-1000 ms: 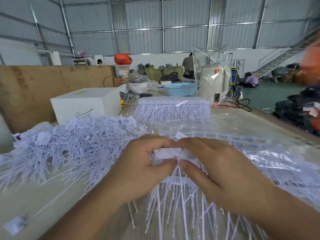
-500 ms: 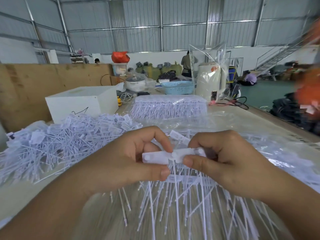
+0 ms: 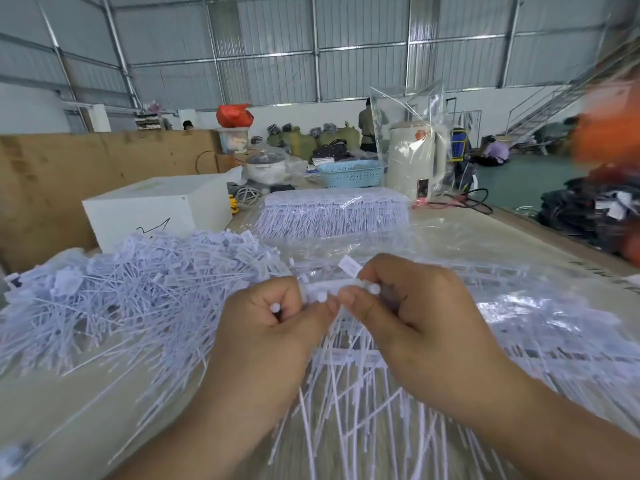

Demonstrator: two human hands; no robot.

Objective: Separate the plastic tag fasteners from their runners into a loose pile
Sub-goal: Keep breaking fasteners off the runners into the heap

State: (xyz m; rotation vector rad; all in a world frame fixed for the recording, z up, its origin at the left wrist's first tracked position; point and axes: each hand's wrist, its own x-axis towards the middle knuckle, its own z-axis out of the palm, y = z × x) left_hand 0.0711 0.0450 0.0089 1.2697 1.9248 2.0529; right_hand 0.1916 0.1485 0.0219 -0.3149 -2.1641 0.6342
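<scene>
A strip of white plastic tag fasteners on its runner point(image 3: 332, 289) is held at the centre of the view, above a table point(image 3: 519, 233). It is pinched at its nine o'clock end by the curled fingers and thumb of the left hand point(image 3: 273, 327), and at its three o'clock end by the curled fingers and thumb of the right hand point(image 3: 412, 313); the two thumbs nearly meet. Thin white stems hang from the strip toward six o'clock. A loose pile of separated fasteners point(image 3: 131, 289) is spread at nine o'clock on the table. An uncut bundle of fasteners point(image 3: 332, 213) lies at twelve o'clock, with a white box point(image 3: 156, 209) at eleven o'clock. Clear plastic wrapping point(image 3: 540, 306) is seen at three o'clock.
</scene>
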